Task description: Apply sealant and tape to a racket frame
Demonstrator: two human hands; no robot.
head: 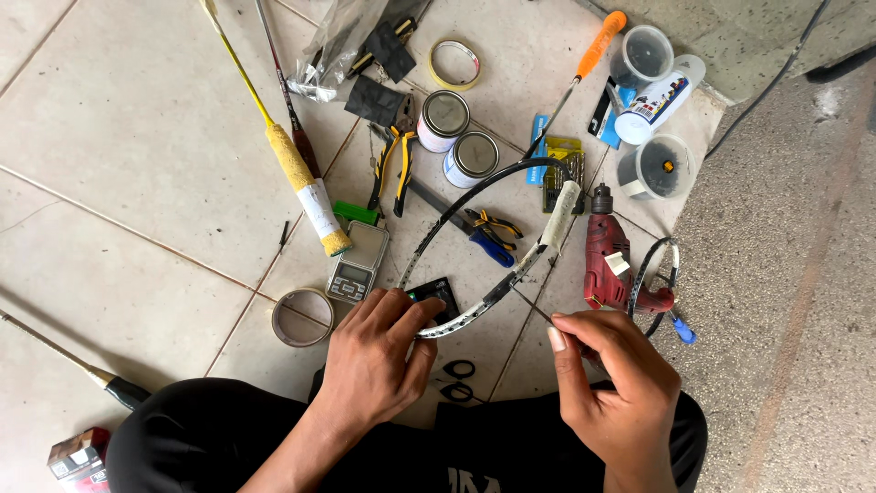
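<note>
Nearest the lens, left hand (374, 351) clamps the lower rim of the unstrung racket frame (488, 246), whose long axis runs toward one o'clock. Right hand (611, 383) pinches a thin dark tool (534, 307), tip aimed at ten o'clock, touching the frame.

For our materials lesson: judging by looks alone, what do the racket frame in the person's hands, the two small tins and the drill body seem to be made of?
Racket frame: probably carbon composite or painted metal; thin, glossy black hoop, patch of white wrap.
Small tins: metal; dull grey lids with a shine, pale printed sides.
Drill: moulded red plastic body, smooth and slightly glossy; dark metal chuck.
The left hand grips the frame; the right hand pinches a thin tool.
</note>
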